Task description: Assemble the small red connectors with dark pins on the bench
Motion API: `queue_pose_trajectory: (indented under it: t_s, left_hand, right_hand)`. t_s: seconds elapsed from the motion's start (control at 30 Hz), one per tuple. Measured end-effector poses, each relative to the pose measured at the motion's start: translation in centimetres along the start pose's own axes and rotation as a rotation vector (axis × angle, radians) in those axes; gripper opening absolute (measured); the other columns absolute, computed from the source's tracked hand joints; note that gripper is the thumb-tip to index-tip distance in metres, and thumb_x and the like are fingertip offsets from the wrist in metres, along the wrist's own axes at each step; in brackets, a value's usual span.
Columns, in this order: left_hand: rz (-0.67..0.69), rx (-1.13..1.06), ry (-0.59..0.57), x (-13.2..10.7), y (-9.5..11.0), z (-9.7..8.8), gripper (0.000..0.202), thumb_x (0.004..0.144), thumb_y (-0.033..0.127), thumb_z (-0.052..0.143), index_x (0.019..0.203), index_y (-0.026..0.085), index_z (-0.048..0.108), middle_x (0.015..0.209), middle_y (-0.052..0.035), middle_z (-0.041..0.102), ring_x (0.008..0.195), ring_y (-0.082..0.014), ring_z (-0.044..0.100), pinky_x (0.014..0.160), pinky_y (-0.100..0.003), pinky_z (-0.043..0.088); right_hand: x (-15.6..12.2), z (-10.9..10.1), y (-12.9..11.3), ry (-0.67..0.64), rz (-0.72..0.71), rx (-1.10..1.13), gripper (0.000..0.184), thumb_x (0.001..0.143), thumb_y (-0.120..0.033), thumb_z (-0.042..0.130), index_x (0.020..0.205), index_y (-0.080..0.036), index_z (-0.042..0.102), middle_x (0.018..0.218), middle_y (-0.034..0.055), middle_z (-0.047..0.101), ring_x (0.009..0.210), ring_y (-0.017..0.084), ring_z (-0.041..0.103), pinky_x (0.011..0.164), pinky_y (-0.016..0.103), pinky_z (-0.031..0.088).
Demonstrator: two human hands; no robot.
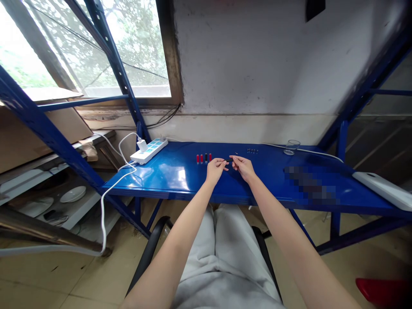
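Observation:
Over the middle of the blue table, my left hand (216,169) and my right hand (243,166) meet, with a small dark stick-like piece (228,161) between their fingertips. Both hands pinch it, one at each end; its exact kind is too small to make out. Just left of my left hand stands a short row of small cylinders: several red cylinders (201,159) and a black cylinder (206,157). Beyond my right hand lie several tiny shiny metal pieces (252,150) in a cluster.
A white power strip (149,151) with a plugged-in charger sits at the table's left end. A clear glass (291,147) stands at the back right. A blurred dark patch (309,184) and a white flat object (384,189) are on the right of the blue table (180,189).

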State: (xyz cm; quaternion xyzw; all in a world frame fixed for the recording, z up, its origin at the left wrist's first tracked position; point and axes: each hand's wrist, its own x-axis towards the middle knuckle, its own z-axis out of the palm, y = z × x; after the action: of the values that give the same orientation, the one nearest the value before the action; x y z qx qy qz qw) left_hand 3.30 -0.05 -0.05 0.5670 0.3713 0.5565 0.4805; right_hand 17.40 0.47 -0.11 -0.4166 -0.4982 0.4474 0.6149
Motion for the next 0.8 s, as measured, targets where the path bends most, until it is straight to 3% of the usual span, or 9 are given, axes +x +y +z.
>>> queue_pose_trajectory:
  t_s: [0.17, 0.33, 0.6, 0.8]
  left_hand:
    - [0.025, 0.047, -0.008, 0.2, -0.5, 0.0, 0.021, 0.073, 0.029, 0.062, 0.082, 0.013, 0.054, 0.079, -0.0102, 0.068, 0.052, -0.0131, 0.062, 0.057, -0.026, 0.048]
    - [0.062, 0.029, 0.067, 0.1, -0.2, 0.1, 0.020, 0.073, 0.030, 0.061, 0.083, 0.013, 0.055, 0.077, -0.0084, 0.067, 0.051, -0.0118, 0.061, 0.053, -0.024, 0.048]
    - [0.171, 0.105, 0.140, -0.2, -0.1, 0.2, 0.022, 0.072, 0.033, 0.061, 0.083, 0.014, 0.059, 0.072, -0.0046, 0.064, 0.054, -0.0095, 0.058, 0.055, -0.023, 0.049]
    - [0.172, 0.121, 0.181, -0.1, -0.3, 0.1, 0.021, 0.071, 0.033, 0.061, 0.080, 0.014, 0.060, 0.069, -0.0032, 0.061, 0.054, -0.0092, 0.057, 0.055, -0.022, 0.048]
  right_hand:
    - [-0.1, -0.4, 0.1, -0.023, 0.025, -0.028, 0.050, 0.062, -0.051, 0.066, 0.094, -0.013, 0.066, 0.056, -0.0009, 0.057, 0.043, 0.007, 0.044, 0.045, 0.023, 0.035]
    - [0.1, -0.2, 0.7, -0.078, 0.046, -0.116, 0.052, 0.068, -0.046, 0.060, 0.107, -0.011, 0.061, 0.062, 0.0026, 0.060, 0.047, 0.009, 0.048, 0.048, 0.025, 0.038]
    - [-0.4, 0.3, 0.9, 0.006, -0.391, -0.850, 0.037, 0.076, -0.030, 0.047, 0.108, -0.014, 0.058, 0.088, 0.0076, 0.063, 0.058, 0.012, 0.052, 0.063, 0.028, 0.044]
    - [-0.9, 1.0, 0.1, -0.071, -0.442, -1.252, 0.025, 0.084, -0.030, 0.042, 0.103, -0.019, 0.054, 0.091, 0.0077, 0.065, 0.069, 0.017, 0.059, 0.059, 0.026, 0.038]
